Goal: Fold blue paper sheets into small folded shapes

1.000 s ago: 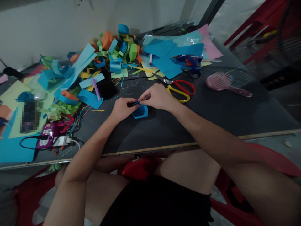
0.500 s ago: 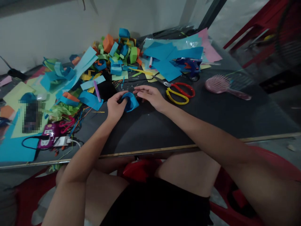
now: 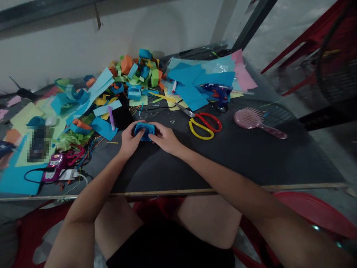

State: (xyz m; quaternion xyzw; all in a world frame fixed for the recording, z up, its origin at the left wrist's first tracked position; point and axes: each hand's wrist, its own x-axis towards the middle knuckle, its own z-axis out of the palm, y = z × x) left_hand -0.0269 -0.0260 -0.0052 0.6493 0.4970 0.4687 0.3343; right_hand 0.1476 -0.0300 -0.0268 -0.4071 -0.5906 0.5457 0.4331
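Observation:
A blue folded paper ring (image 3: 147, 129) is held between both hands over the dark tabletop. My left hand (image 3: 130, 139) grips its left side, thumb pushed into the opening. On the other side, my right hand (image 3: 166, 138) pinches the paper's right edge with the thumb in front; the remaining fingers are behind it and partly hidden. To the right of my hands lie scissors (image 3: 206, 124) with one red and one yellow handle. A blue paper sheet (image 3: 103, 128) and a purple strip (image 3: 111, 118) rest just left of the hands.
Several folded paper pieces (image 3: 136, 72) are heaped near the wall. Blue sheets (image 3: 189, 85) and a blue glue gun (image 3: 219, 93) lie at the back right, a pink hairbrush (image 3: 251, 121) at the right. On the left are a purple device (image 3: 55, 167) with cables and paper scraps (image 3: 72, 139).
My right hand has moved left and closed on the blue paper ring, which the left hand was holding alone. The ring has turned, and the camera view has shifted.

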